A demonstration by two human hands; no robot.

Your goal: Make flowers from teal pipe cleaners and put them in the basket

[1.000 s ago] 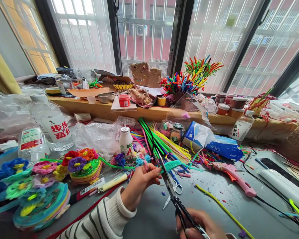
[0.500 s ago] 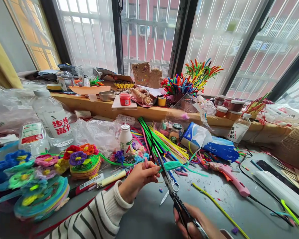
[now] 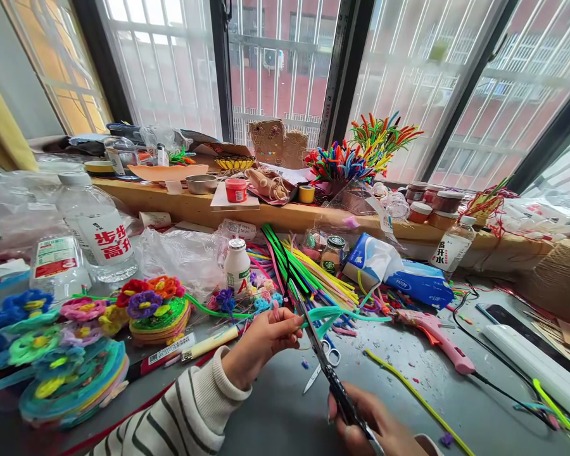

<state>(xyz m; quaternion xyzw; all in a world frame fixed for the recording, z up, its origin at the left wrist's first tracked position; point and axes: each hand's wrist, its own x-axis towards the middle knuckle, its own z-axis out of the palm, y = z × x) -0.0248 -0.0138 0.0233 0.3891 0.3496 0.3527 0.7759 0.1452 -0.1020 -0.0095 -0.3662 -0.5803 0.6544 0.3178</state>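
Note:
My left hand (image 3: pixel 261 345) pinches a folded bunch of teal pipe cleaner (image 3: pixel 335 314) just above the grey table. Black scissors (image 3: pixel 323 358) are gripped by my right hand (image 3: pixel 377 425) at the bottom edge, blades pointing up and away, meeting the teal pipe cleaner right beside my left fingertips. The teal strands splay out to the right of the blades. A small pair of silver scissors (image 3: pixel 323 362) lies on the table under them.
Pipe-cleaner flowers (image 3: pixel 156 307) and stacked discs (image 3: pixel 71 386) lie left. A pile of coloured pipe cleaners (image 3: pixel 308 269), small white bottle (image 3: pixel 237 265), tissue pack (image 3: pixel 408 278), pink glue gun (image 3: pixel 437 335) and yellow pipe cleaner (image 3: pixel 413 392) surround the hands. A cluttered wooden shelf (image 3: pixel 285 215) runs behind.
The scissor blades have worked into the teal bunch and its strands now spread apart to the right. Both hands stay in much the same place.

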